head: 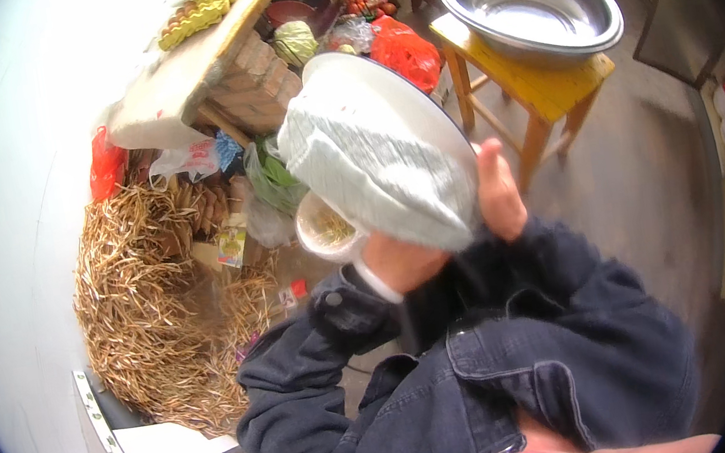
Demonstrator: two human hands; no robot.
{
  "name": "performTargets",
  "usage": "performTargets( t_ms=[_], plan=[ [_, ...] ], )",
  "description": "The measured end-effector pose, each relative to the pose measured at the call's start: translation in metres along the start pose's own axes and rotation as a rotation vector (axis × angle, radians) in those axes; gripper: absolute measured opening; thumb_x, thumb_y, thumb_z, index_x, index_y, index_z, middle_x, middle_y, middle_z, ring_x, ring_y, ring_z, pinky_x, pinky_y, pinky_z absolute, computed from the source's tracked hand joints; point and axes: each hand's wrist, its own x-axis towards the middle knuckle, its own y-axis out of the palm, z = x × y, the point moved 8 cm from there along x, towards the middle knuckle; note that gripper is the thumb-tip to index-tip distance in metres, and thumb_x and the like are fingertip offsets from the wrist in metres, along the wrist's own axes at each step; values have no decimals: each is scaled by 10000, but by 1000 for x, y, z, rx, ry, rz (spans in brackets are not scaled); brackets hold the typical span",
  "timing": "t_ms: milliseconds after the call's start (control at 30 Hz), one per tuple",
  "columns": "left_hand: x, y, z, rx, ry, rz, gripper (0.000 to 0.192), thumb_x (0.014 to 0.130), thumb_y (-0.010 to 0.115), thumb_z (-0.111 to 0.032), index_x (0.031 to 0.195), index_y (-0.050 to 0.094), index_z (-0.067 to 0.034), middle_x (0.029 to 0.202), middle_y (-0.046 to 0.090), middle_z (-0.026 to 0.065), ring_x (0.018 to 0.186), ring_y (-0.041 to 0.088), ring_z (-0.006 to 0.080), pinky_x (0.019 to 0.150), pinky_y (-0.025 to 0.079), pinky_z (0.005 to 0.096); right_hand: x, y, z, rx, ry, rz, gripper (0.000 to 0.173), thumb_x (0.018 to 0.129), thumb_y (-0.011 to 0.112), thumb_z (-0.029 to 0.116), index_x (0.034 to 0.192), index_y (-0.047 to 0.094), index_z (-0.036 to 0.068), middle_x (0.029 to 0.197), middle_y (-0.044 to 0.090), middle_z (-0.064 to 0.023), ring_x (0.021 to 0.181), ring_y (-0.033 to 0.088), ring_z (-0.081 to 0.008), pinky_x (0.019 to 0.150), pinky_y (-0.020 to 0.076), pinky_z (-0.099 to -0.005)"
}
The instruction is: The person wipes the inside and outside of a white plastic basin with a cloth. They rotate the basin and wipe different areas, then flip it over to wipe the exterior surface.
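A white enamel basin (351, 71) with a dark rim is held up tilted in front of me. My right hand (501, 192) grips its rim on the right, the thumb showing at the edge. A pale grey-green cloth (352, 151) covers much of the basin's inside and hangs over its near edge. My left hand (405, 260) is at the cloth's lower edge and holds it; the cloth hides most of its fingers. Just beyond this hand, a bowl or tub wrapped in clear plastic (325, 232) contains thin, stringy pale pieces.
On the right, a large steel basin (537, 7) rests on a yellow wooden stool (545, 89). Dry straw (135, 293) is heaped at the left wall. Cabbage (295, 43), a red plastic bag (404, 54) and other vegetables lie beyond, near a brick-supported counter (158, 106) bearing egg trays (207, 12).
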Motion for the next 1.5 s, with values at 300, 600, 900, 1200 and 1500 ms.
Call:
performTargets(
  t_ms=[300,600,900,1200,1500],
  plan=[
    [-18,-19,179,-1148,-827,-203,600,984,553,-478,1230,609,66,1140,672,158,1055,616,217,959,460,331,-35,-49,-50,180,-15,135,662,1056,292,557,1110,636,-7,967,689,-94,837,629,-179,725,496,-284],
    [-58,11,203,-1353,-945,-481,472,1026,509,-393,1163,633,42,1021,681,89,887,648,187,775,516,329,-28,-72,-85,519,98,42,640,1029,381,575,1177,603,-7,1042,707,-129,895,680,-201,747,561,-300],
    [37,-59,110,-202,-344,-214,482,918,542,-497,936,761,-67,769,714,157,692,681,296,853,448,467,-16,-39,-52,392,168,97,596,1043,415,525,1054,703,3,966,702,-22,874,614,-109,779,475,-246],
    [68,-51,17,-101,68,-201,324,845,629,-292,1061,718,-66,1025,710,123,1005,650,285,948,414,474,-5,-42,-37,237,-25,-91,563,1064,408,471,1196,639,-26,1127,678,-64,1010,596,-138,889,483,-301],
    [49,-70,44,-100,1,-186,243,775,663,-272,749,735,-42,781,707,138,786,682,272,800,524,405,-11,-30,-27,154,5,81,579,1071,406,448,1081,676,-65,958,698,-45,866,591,-109,770,483,-278]
  ],
)
